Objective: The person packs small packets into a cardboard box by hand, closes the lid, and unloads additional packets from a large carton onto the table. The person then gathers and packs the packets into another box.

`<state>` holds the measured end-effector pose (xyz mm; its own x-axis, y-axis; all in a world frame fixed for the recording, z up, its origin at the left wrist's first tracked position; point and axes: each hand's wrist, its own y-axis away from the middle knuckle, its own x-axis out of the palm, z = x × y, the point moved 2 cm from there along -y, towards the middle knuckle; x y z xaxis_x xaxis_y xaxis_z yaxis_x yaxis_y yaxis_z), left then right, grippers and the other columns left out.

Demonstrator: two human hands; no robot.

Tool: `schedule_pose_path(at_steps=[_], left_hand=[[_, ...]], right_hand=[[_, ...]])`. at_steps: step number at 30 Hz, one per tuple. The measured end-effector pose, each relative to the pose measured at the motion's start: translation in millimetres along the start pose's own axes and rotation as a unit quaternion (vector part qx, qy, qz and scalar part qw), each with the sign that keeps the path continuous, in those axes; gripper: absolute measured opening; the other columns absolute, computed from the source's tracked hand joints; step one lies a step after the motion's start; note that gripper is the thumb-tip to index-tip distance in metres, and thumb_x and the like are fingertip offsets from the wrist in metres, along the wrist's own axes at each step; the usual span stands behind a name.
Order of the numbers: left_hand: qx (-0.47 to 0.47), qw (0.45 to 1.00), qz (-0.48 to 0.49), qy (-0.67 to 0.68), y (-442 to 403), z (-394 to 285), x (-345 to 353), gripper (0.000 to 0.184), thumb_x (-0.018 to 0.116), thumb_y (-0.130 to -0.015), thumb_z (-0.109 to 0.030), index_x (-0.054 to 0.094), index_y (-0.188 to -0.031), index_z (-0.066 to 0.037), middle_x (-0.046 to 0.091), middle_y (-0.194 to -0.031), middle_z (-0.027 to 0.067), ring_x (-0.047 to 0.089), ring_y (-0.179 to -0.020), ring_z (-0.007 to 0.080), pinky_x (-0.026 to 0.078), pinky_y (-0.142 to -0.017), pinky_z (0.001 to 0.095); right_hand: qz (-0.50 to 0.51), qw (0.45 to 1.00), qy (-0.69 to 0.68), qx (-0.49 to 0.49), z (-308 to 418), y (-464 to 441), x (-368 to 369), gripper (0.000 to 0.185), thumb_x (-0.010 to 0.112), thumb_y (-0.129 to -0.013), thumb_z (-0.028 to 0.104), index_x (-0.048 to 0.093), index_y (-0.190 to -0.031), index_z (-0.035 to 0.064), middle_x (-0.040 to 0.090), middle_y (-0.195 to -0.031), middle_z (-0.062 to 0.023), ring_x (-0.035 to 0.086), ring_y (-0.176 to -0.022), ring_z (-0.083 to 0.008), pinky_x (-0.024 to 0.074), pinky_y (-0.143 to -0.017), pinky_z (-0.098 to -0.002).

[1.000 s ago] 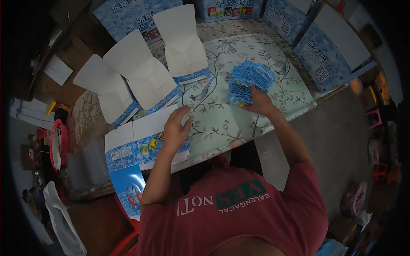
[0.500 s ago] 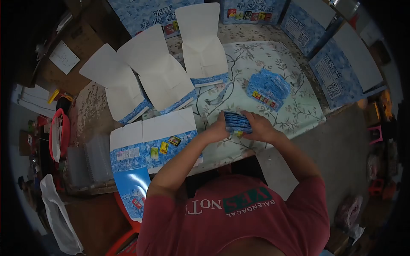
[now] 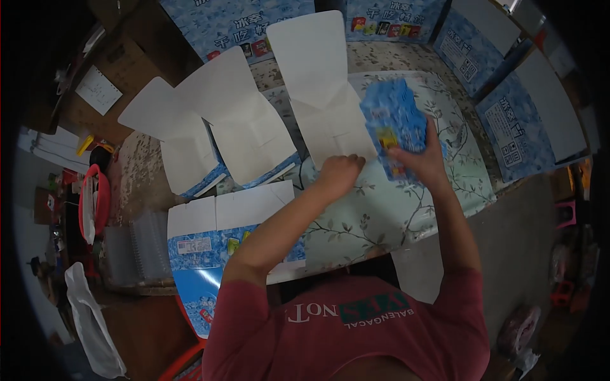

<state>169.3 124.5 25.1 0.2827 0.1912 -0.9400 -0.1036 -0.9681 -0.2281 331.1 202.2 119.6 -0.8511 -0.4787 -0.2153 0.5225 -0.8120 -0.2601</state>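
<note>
Fingers of the right hand [image 3: 424,162] are pinching the blue packets [image 3: 393,114] low down, long axis running away from the person, just right of the open white carton [image 3: 330,127]; left hand [image 3: 338,176] is curling at its near edge, hold unclear.

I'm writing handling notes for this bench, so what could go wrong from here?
The loose stack of glossy blue printed packets is gripped only near its lower end by the right hand, so some might slide out. The left hand is at the near edge of the rightmost open, white-lined cardboard box, and could bend or drag it.
</note>
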Motion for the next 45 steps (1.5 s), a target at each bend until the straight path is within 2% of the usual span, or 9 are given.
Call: schedule_pose_path(at_steps=[4, 8, 10, 13, 22, 35, 37, 40, 45], left_hand=[[0.016, 0.999, 0.026, 0.03, 49.2, -41.3, -2.4, 0.018, 0.056, -0.072, -0.004, 0.058, -0.09, -0.003, 0.063, -0.084, 0.0114, 0.065, -0.075, 0.0299, 0.053, -0.058, 0.0384], [-0.038, 0.994, 0.088, 0.053, 103.6, -50.8, -20.4, 0.029, 0.058, -0.073, -0.003, 0.06, -0.102, -0.004, 0.063, -0.092, 0.0138, 0.064, -0.082, 0.0307, 0.052, -0.065, 0.0386], [0.005, 0.973, -0.195, 0.124, 126.4, -51.2, -44.0, 0.033, 0.062, -0.075, -0.006, 0.056, -0.106, 0.002, 0.059, -0.104, 0.0198, 0.062, -0.093, 0.0317, 0.052, -0.073, 0.0403], [-0.135, 0.943, -0.3, 0.044, 140.9, -41.2, -52.8, 0.046, 0.064, -0.077, -0.008, 0.05, -0.118, 0.003, 0.053, -0.117, 0.0244, 0.058, -0.102, 0.0349, 0.05, -0.08, 0.0417], [-0.264, 0.935, -0.146, 0.189, 139.4, -13.1, -18.7, 0.048, 0.056, -0.078, -0.005, 0.043, -0.123, 0.007, 0.061, -0.092, 0.0282, 0.063, -0.076, 0.0397, 0.051, -0.065, 0.0459], [-0.281, 0.92, -0.153, 0.228, 124.3, -21.5, -8.1, 0.063, 0.052, -0.075, -0.001, 0.031, -0.134, 0.007, 0.058, -0.099, 0.0304, 0.062, -0.077, 0.0407, 0.051, -0.068, 0.0452], [-0.286, 0.92, -0.13, 0.232, 120.9, -27.8, -13.1, 0.063, 0.052, -0.075, -0.002, 0.03, -0.134, 0.008, 0.058, -0.103, 0.0309, 0.062, -0.078, 0.0404, 0.051, -0.069, 0.0448], [-0.287, 0.909, -0.185, 0.238, 121.9, -28.5, -5.3, 0.061, 0.049, -0.076, -0.001, 0.035, -0.135, 0.001, 0.062, -0.09, 0.0271, 0.062, -0.077, 0.04, 0.049, -0.07, 0.0433], [-0.286, 0.897, -0.163, 0.294, 124.6, -30.7, -2.1, 0.053, 0.049, -0.084, -0.01, 0.036, -0.134, 0.001, 0.06, -0.1, 0.0272, 0.061, -0.084, 0.0412, 0.049, -0.074, 0.0433]], right_hand=[[0.001, 0.999, 0.027, -0.029, 2.8, -24.6, 47.5, 0.084, 0.083, -0.065, 0.021, 0.033, -0.129, 0.0039, 0.055, -0.112, -0.0134, 0.055, -0.101, -0.0209, 0.0457, -0.088, -0.0324], [0.078, 0.997, 0.024, -0.011, -26.1, 3.9, 75.6, 0.083, 0.082, -0.065, 0.022, 0.033, -0.13, 0.0047, 0.056, -0.112, -0.0145, 0.057, -0.102, -0.0212, 0.0456, -0.088, -0.0325], [0.137, 0.982, 0.121, -0.052, -28.6, 27.9, 77.8, 0.081, 0.081, -0.064, 0.022, 0.034, -0.129, 0.0052, 0.056, -0.111, -0.017, 0.058, -0.102, -0.0255, 0.046, -0.087, -0.0344], [0.202, 0.952, 0.225, -0.049, -27.3, 47.5, 77.0, 0.079, 0.081, -0.063, 0.016, 0.036, -0.127, 0.0056, 0.055, -0.11, -0.0178, 0.058, -0.101, -0.0278, 0.0462, -0.086, -0.0344], [0.243, 0.924, 0.295, -0.036, -12.4, 48.3, 72.0, 0.075, 0.078, -0.064, 0.022, 0.038, -0.124, 0.0034, 0.057, -0.106, -0.0219, 0.057, -0.098, -0.0367, 0.0463, -0.083, -0.0396], [0.151, 0.948, 0.257, 0.112, -16.7, 39.2, 57.3, 0.076, 0.079, -0.063, 0.026, 0.04, -0.123, 0.0015, 0.061, -0.097, -0.0196, 0.062, -0.088, -0.0365, 0.0487, -0.077, -0.0416], [0.29, 0.838, 0.447, 0.12, -22.8, 34.7, 65.2, 0.081, 0.08, -0.063, 0.029, 0.036, -0.126, 0.0032, 0.059, -0.106, -0.0216, 0.06, -0.096, -0.034, 0.0477, -0.08, -0.0408], [0.373, 0.83, 0.414, 0.024, -56.4, 32.0, 72.5, 0.087, 0.081, -0.061, 0.034, 0.035, -0.129, 0.0028, 0.057, -0.111, -0.0227, 0.058, -0.102, -0.0339, 0.0457, -0.085, -0.0398], [0.453, 0.827, 0.329, 0.046, -65.9, 6.7, 73.6, 0.085, 0.075, -0.068, 0.044, 0.036, -0.13, 0.0014, 0.055, -0.114, -0.0234, 0.055, -0.107, -0.035, 0.0433, -0.089, -0.0388]])
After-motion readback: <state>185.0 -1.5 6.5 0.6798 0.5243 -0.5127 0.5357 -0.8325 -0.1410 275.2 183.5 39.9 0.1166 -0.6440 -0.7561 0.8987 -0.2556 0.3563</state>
